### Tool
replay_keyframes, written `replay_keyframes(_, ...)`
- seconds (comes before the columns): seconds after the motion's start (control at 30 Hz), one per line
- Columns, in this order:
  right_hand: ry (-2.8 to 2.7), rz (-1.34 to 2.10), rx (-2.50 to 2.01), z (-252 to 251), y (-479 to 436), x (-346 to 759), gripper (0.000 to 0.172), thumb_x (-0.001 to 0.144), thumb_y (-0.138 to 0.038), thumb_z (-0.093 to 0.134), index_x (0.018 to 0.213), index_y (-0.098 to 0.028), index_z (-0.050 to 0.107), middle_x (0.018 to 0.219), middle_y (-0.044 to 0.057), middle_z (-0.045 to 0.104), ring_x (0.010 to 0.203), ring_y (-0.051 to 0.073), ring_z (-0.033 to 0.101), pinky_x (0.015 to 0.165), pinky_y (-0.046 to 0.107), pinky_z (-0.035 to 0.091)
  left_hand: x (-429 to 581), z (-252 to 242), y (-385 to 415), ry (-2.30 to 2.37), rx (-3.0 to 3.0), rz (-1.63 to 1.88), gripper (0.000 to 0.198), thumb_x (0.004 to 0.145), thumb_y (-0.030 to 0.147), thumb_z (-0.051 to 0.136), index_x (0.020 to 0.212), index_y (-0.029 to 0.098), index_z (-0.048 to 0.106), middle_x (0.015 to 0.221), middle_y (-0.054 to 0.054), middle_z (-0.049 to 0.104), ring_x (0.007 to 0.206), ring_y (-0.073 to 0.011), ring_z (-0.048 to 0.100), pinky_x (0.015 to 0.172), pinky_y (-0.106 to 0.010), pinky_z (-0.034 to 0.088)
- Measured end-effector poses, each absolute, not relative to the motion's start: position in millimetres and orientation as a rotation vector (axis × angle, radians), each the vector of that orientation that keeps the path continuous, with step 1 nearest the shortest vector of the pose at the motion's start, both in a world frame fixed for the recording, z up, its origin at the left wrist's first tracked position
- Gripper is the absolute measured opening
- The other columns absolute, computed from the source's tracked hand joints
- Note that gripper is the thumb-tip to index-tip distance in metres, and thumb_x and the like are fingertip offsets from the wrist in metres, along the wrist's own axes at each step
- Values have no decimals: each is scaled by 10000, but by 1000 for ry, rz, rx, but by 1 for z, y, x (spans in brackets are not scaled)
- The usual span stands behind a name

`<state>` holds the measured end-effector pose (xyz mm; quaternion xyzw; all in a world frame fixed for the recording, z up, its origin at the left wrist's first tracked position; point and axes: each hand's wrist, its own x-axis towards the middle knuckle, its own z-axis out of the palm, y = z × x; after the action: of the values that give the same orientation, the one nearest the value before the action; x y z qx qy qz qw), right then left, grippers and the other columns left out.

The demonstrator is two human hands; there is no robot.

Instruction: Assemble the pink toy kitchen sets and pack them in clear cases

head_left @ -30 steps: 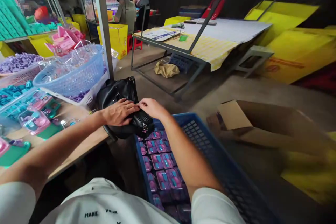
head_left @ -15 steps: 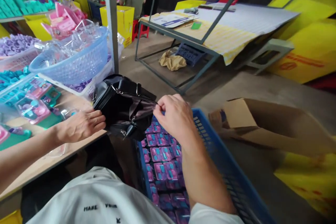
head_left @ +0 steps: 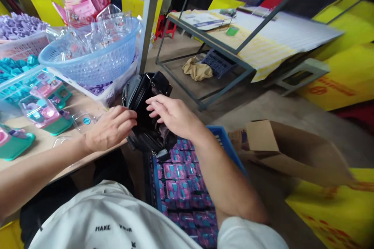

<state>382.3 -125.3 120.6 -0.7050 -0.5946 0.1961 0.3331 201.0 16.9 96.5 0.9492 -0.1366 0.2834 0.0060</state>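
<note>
A: Largest first. What have we got?
B: Pale wood-topped table (head_left: 43, 144) on our left, then a blue plastic crate (head_left: 233, 154) beside it, holding rows of clear plastic packs with pink-purple and blue contents (head_left: 177, 187).
A: The bag?
B: Shiny black leather-look bag (head_left: 142, 136), mouth open, just off the table's edge, by the crate's far left corner. What supports it, we can't see.
A: Grips?
B: Bare left hand (head_left: 112, 127): fingers curled at the bag's left edge, thumb hidden, so we can't tell if it's pinching. Bare right hand (head_left: 173, 114): loose, fingers parted over the opening, nothing visible grasped.
A: Step?
B: We'd log it as getting into the opened bag.
A: Next move needs?
B: We'd say a steady left grip on the edge, right fingers clear of the brownish fabric lining (head_left: 163, 131). Smallest thing: silver-coloured metal clip (head_left: 154, 153), bag's near side.
</note>
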Motion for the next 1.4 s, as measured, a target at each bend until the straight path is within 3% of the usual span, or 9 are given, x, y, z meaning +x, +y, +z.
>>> replay_keyframes(0.13,-1333,442,-1752,124,-121,402,264,988,-406,504,998,-179,638,834,39,726,685,138,693,599,226,525,242,96,54,-430,2677,737,430,885,383,652,1226,145,544,1299,-190,564,1192,-293,538,988,-462,471)
replay_keyframes(0.27,-1499,446,-1779,134,-127,409,197,907,-359,618,956,-175,667,860,38,729,771,159,683,709,267,540,283,115,69,-433,2602,516,326,893,360,604,1148,157,599,1243,-153,598,1182,-286,574,1008,-454,466)
replay_keyframes(0.4,-1624,434,-1782,134,-171,415,203,922,-364,601,1013,-203,684,973,49,730,892,191,674,827,327,534,266,115,31,-215,2660,757,231,945,380,555,1011,161,588,1009,-107,616,960,-235,611,854,-390,503)
replay_keyframes(0.53,-1727,323,-1791,116,-214,405,319,848,-473,731,1030,-215,677,1072,90,689,1053,252,607,942,408,499,233,89,-25,-413,2770,641,378,979,538,511,905,168,541,820,-43,586,740,-170,566,634,-283,463)
replay_keyframes(0.63,-1741,223,-1836,97,-221,391,304,836,-468,756,962,-212,653,1111,113,652,1078,270,553,936,427,487,233,68,-51,-374,2968,620,325,1020,452,458,910,157,541,843,-64,598,771,-195,570,603,-292,453)
replay_keyframes(0.83,-1652,21,-1748,84,-212,381,193,981,-296,572,807,-213,558,918,65,644,909,211,552,820,351,486,237,66,-65,-396,3166,539,142,958,136,492,827,163,540,802,-70,595,712,-197,563,529,-296,430)
replay_keyframes(1.03,-1485,-69,-1730,84,-206,374,225,986,-256,522,765,-222,547,835,48,632,833,199,582,763,335,490,233,72,-79,-210,3120,579,177,971,294,543,871,149,564,851,-84,621,757,-218,601,574,-326,508)
replay_keyframes(1.27,-1120,-96,-1743,75,-194,352,266,979,-324,509,737,-230,568,797,48,646,778,199,622,745,333,511,233,51,-99,123,2616,740,47,944,248,464,943,202,451,820,-52,623,702,-187,630,587,-302,502)
replay_keyframes(1.4,-986,-80,-1727,71,-191,343,279,967,-337,516,719,-223,577,795,52,655,775,195,623,755,328,511,227,50,-111,181,2171,606,249,871,258,550,1044,212,376,829,-30,651,660,-159,637,574,-266,488)
